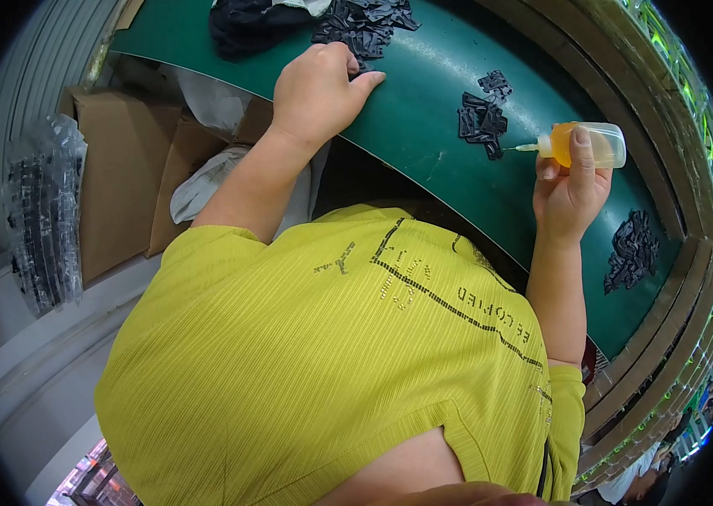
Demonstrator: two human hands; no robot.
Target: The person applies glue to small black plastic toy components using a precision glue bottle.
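Observation:
In my right hand (571, 198) is a clear squeeze bottle (607, 145) with orange-yellow liquid and a thin needle tip. The bottle lies almost level, its tip pointing left at a small group of black plastic pieces (483, 122) on the green tabletop (424, 110). Farther left, my left hand (318, 94) rests at the table's near edge, beside a heap of black plastic pieces (356, 29). Its fingers are curled in and the thumb stretches to the right. The hand itself hides what the fingers grip, if anything.
A dark cloth bundle (251, 29) lies left of the heap. Another black cluster (633, 251) sits at the table's right end, by a brown ledge (668, 312). At left stand an open cardboard box (120, 177) and a clear bag (44, 215) of black parts.

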